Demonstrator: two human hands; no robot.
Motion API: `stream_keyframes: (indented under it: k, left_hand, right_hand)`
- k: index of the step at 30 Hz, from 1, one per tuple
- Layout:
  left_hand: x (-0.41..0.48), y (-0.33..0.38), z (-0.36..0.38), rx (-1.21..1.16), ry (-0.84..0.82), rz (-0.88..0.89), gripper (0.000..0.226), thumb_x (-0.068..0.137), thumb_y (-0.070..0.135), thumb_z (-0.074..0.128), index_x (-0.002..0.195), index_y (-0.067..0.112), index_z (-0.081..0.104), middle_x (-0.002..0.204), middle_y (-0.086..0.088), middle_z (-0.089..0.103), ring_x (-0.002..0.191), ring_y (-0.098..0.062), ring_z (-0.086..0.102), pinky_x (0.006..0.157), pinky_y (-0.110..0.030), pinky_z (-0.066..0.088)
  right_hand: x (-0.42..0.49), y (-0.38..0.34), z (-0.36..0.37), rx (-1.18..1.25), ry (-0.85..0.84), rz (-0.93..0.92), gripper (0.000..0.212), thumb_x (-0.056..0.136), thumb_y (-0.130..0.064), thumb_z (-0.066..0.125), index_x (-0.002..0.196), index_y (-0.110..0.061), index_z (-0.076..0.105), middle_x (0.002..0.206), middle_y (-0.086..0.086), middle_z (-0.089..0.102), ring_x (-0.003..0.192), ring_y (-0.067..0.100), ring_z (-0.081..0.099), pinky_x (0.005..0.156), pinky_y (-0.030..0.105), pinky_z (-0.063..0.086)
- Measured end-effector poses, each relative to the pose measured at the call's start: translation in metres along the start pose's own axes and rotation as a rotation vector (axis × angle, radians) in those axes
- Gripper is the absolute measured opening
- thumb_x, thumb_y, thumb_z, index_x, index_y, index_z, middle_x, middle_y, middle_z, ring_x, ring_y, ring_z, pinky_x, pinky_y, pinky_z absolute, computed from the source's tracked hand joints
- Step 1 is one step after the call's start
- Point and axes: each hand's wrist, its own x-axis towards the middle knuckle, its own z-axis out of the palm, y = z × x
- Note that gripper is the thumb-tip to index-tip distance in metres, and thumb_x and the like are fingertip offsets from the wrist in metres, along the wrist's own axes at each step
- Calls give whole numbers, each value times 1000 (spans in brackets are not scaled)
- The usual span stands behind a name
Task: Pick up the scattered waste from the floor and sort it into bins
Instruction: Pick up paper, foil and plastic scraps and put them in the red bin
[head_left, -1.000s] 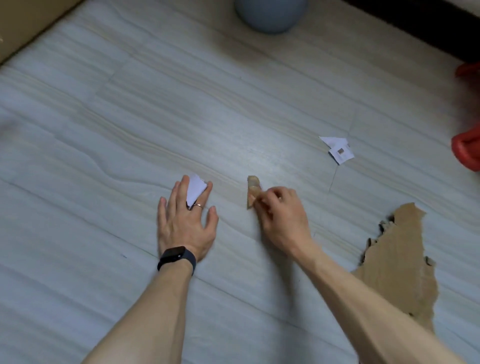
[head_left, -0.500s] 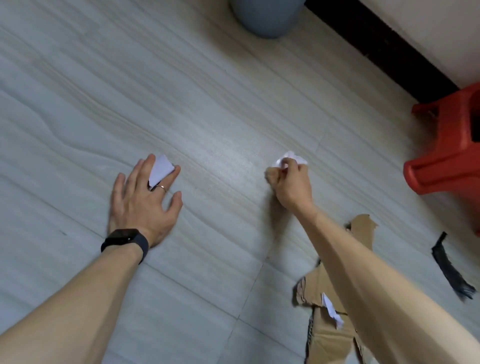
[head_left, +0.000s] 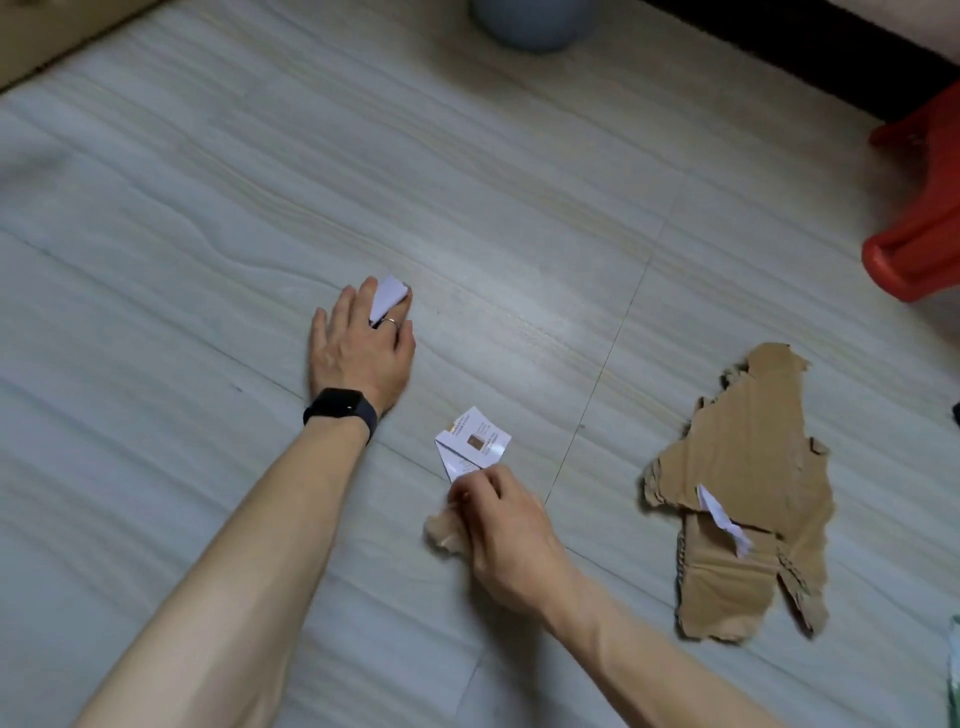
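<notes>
My left hand (head_left: 358, 348) lies flat on the pale floor, with a small white paper scrap (head_left: 387, 297) wedged between its fingers. My right hand (head_left: 501, 525) is closed on a folded white printed paper (head_left: 474, 447) that sticks up from the fingertips. The same hand also holds a small brown cardboard scrap (head_left: 444, 532), which pokes out at its left side. A large torn cardboard piece (head_left: 748, 493) lies on the floor to the right, with a small white paper strip (head_left: 722, 519) on it.
A grey round bin (head_left: 530, 23) stands at the top centre. A red plastic bin or stool (head_left: 919, 228) is at the right edge. A dark baseboard (head_left: 779, 47) runs along the top right. A brown surface (head_left: 47, 36) fills the top left corner.
My right hand has lifted the printed white paper from the floor and drawn back toward me, still holding the cardboard scrap. My left hand has stayed planted with its scrap.
</notes>
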Motion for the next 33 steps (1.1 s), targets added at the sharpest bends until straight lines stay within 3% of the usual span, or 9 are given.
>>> stream_keyframes:
  k: [2, 5, 7, 9, 11, 18, 24, 28, 33]
  left_hand:
    - [-16, 0, 0, -9, -25, 22, 39, 103, 40, 37, 136, 36, 58, 158, -2, 32, 144, -28, 28, 116, -50, 21]
    - [-61, -1, 2, -10, -108, 41, 38, 104, 38, 36, 134, 33, 59, 159, -2, 30, 146, -29, 26, 116, -50, 20]
    - [-86, 0, -1, -12, -158, 68, 39, 104, 37, 38, 140, 36, 53, 160, -2, 28, 146, -28, 25, 116, -51, 22]
    - [-105, -2, -9, -4, -192, 99, 41, 104, 36, 39, 143, 38, 48, 160, -2, 27, 147, -28, 24, 114, -51, 26]
    - [-124, -5, -16, 7, -229, 131, 40, 104, 33, 40, 143, 38, 48, 160, -1, 27, 146, -28, 26, 111, -51, 30]
    - [-231, -36, -37, -96, -306, 79, 45, 105, 32, 37, 150, 28, 39, 161, 1, 29, 148, -23, 26, 116, -45, 27]
    - [-306, -55, -110, 156, -536, 169, 55, 103, 27, 34, 154, 41, 19, 137, 1, 52, 120, -26, 53, 88, -33, 43]
    - [-330, -68, -201, 149, -425, 78, 47, 103, 30, 34, 147, 48, 33, 132, 4, 55, 115, -25, 56, 85, -33, 46]
    - [-371, -90, -312, -20, -198, 11, 39, 101, 28, 42, 135, 46, 51, 131, 10, 59, 111, -25, 61, 79, -37, 52]
  right_hand:
    - [-2, -8, 3, 69, 72, 2, 49, 90, -30, 45, 139, -25, 41, 118, -13, 55, 100, 29, 54, 83, 38, 44]
    - [-4, -21, -1, 251, -2, 148, 84, 92, -15, 51, 159, -21, 0, 94, -52, 52, 97, 14, 52, 83, 28, 37]
    - [7, -26, -10, 265, -89, 275, 100, 89, -18, 58, 158, -19, -14, 96, -32, 65, 102, 21, 59, 81, 26, 37]
    - [20, -30, -20, 234, -116, 382, 100, 85, -26, 66, 157, -14, -2, 125, 5, 64, 113, 33, 58, 84, 29, 41]
    - [28, -35, -25, 207, -100, 428, 78, 85, -29, 68, 145, -16, 20, 127, 15, 60, 111, 36, 58, 88, 34, 46]
    - [-14, -49, 13, 72, 18, 317, 59, 85, -61, 62, 121, -19, 41, 111, 13, 55, 94, 37, 60, 76, 40, 48]
    - [-126, -59, 30, -419, -235, 261, 35, 103, -27, 44, 131, -9, 52, 133, 15, 53, 118, 35, 60, 88, 40, 49]
    - [-185, -99, -16, -434, -287, 292, 41, 98, -42, 50, 120, -11, 65, 128, 12, 63, 118, 32, 61, 92, 34, 49]
    - [-231, -188, -78, -327, -160, 179, 59, 82, -72, 54, 103, -17, 59, 119, 13, 61, 113, 32, 60, 89, 37, 50]
